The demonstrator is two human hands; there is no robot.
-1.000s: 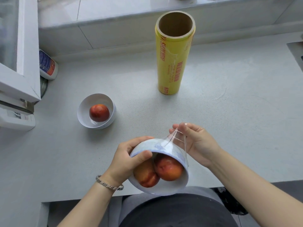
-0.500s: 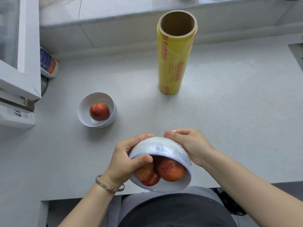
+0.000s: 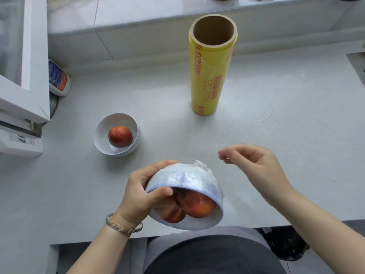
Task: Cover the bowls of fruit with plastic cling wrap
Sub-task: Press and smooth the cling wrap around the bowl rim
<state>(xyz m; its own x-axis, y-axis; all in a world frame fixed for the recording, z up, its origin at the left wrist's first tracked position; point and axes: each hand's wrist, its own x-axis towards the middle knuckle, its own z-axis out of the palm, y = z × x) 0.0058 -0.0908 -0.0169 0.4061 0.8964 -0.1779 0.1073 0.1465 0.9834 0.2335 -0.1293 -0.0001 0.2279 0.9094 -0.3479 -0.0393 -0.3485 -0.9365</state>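
Lifted off the white-and-blue patterned ceramic bowl [image 3: 187, 180], the right hand [image 3: 256, 169] now hovers at its 2 o'clock, fingers loosely curled, empty. Left hand [image 3: 142, 192] grips the tilted, film-covered bowl of red fruit. At 11 o'clock sits a small white bowl [image 3: 117, 134]; at 12, the upright yellow cling-wrap roll [image 3: 211, 76].

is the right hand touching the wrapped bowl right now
Apart. The head view shows bare countertop between the right hand and the wrapped bowl; only the left hand grips it.
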